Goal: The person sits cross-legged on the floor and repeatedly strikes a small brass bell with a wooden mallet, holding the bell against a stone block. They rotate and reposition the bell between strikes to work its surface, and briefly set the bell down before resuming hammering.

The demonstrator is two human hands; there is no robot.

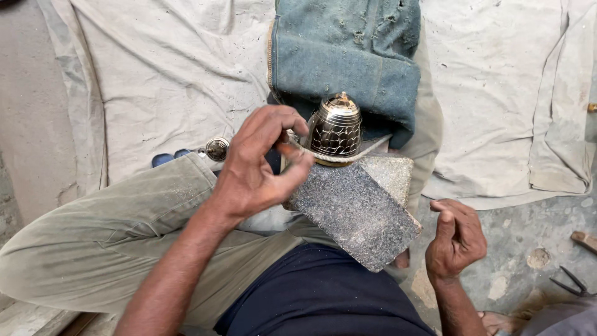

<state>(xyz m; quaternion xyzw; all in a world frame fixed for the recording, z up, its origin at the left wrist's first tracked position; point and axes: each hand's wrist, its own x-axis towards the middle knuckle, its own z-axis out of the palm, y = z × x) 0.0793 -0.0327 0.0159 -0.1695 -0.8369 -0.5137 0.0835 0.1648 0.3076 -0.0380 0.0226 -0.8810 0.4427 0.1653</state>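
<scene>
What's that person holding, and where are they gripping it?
The left hand pinches a small tool by its end, beside the brass pot. The right hand holds nothing visible.

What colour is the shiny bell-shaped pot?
The brass pot is golden with dark engraved line patterns, seen in the head view.

No packages, labels, signs or screens show anywhere in this view.
</scene>
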